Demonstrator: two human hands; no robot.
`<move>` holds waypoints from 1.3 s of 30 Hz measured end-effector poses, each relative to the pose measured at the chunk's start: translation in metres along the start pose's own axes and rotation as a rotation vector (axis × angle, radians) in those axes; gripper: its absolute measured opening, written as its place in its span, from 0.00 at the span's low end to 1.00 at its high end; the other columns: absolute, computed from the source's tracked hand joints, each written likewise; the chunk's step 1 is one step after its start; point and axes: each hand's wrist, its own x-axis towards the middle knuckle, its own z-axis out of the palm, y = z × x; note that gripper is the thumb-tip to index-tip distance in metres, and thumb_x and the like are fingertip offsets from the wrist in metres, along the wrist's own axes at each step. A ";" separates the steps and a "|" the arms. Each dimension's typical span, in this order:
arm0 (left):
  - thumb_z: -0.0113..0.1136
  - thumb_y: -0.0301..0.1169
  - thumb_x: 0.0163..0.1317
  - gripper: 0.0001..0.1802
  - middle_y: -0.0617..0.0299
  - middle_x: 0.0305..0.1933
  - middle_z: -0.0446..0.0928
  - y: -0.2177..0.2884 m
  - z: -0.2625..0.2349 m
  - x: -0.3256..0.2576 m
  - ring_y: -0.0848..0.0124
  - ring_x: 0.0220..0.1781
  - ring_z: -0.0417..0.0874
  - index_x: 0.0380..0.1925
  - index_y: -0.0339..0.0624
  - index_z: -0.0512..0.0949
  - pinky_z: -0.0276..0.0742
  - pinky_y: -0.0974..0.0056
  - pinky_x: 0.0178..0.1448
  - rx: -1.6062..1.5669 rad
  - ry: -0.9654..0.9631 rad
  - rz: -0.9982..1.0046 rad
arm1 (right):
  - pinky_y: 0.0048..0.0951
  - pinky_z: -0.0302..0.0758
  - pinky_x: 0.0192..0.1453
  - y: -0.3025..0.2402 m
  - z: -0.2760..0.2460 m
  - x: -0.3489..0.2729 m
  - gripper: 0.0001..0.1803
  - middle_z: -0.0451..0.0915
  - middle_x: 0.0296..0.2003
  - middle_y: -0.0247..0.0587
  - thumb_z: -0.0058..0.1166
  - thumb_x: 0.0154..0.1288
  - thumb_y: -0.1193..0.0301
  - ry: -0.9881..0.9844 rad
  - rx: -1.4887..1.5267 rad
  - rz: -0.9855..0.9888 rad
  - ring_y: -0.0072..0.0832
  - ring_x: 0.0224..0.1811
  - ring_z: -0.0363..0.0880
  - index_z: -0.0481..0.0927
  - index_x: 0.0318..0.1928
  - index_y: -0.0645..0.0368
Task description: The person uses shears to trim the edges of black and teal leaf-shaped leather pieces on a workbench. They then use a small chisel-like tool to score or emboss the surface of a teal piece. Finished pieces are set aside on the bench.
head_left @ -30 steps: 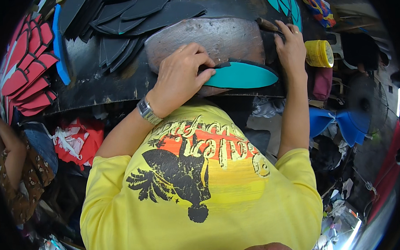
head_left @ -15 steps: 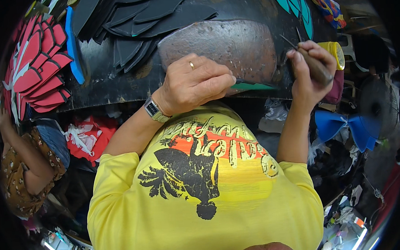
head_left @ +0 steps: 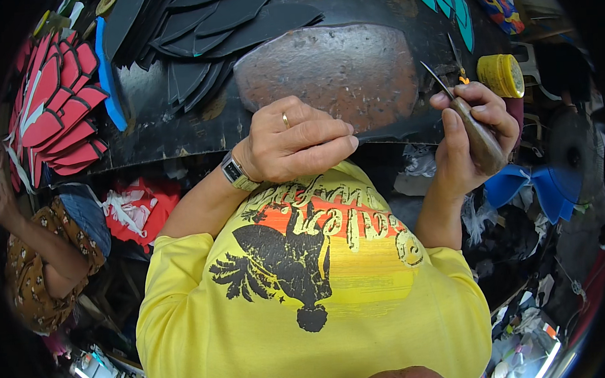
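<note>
My right hand (head_left: 472,127) is closed round the wooden handle of an awl (head_left: 479,135), whose thin curved metal tip points up and left, clear of the table. My left hand (head_left: 304,138) is at the table's near edge, in front of a flat brown slab (head_left: 324,73) with a worn, pitted face. Its fingers are curled and pressed together; whatever they may hold is hidden beneath them. Beyond the slab to the left lie overlapping black cut pieces (head_left: 228,30). Beside the right hand, a thin pointed tool (head_left: 454,49) with a yellow-orange part rests on the table.
Pink-red cut pieces with dark edges (head_left: 63,108) are piled at far left, beside a blue strip (head_left: 110,82). Teal pieces (head_left: 446,3) and a yellow tub (head_left: 500,76) are at right. A co-worker's arm (head_left: 45,251) shows at left; a fan (head_left: 571,157) stands at far right.
The awl and my right hand have moved right and slightly nearer to me. The green-edged dark piece seen beside my left fingers no longer shows. The left hand has barely shifted.
</note>
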 end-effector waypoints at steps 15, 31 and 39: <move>0.67 0.29 0.50 0.15 0.70 0.39 0.83 0.000 -0.013 0.004 0.76 0.35 0.81 0.40 0.51 0.85 0.71 0.72 0.36 0.080 0.017 0.020 | 0.29 0.79 0.47 -0.013 -0.008 -0.013 0.17 0.81 0.44 0.45 0.72 0.48 0.81 -0.475 -0.309 0.073 0.34 0.43 0.82 0.84 0.41 0.61; 0.68 0.27 0.50 0.14 0.64 0.37 0.83 0.005 -0.013 -0.001 0.68 0.38 0.84 0.40 0.44 0.86 0.78 0.65 0.43 -0.063 -0.026 -0.144 | 0.43 0.79 0.60 -0.004 -0.008 -0.019 0.14 0.80 0.44 0.47 0.69 0.51 0.83 -0.315 -0.420 -0.136 0.39 0.45 0.85 0.83 0.39 0.59; 0.73 0.21 0.53 0.17 0.58 0.38 0.84 0.005 0.003 0.002 0.65 0.35 0.85 0.44 0.40 0.85 0.81 0.64 0.38 -0.181 -0.036 -0.460 | 0.28 0.77 0.46 -0.003 -0.008 0.006 0.15 0.81 0.41 0.46 0.71 0.51 0.82 -0.393 -0.449 -0.024 0.35 0.42 0.82 0.82 0.40 0.61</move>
